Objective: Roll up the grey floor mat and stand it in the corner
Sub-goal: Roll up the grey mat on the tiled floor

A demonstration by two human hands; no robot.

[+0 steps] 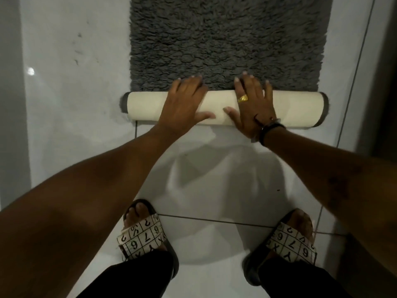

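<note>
1. One grey floor mat (229,39), partly rolled.
2. Two hands: left hand (184,104) and right hand (252,106).
3. Two patterned sandals (142,235).
4. One gold ring (242,98).
5. One dark wristband (269,131).

Home interior: glossy white floor tiles (214,190), shaggy mat (225,39), slippers (141,235).

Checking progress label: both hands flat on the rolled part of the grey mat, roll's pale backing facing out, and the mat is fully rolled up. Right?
Not quite. The head view shows the grey mat only partly rolled: a long shaggy stretch lies flat on the floor beyond the roll. The rest holds: left hand and right hand press flat on the roll, pale backing facing out.
</note>
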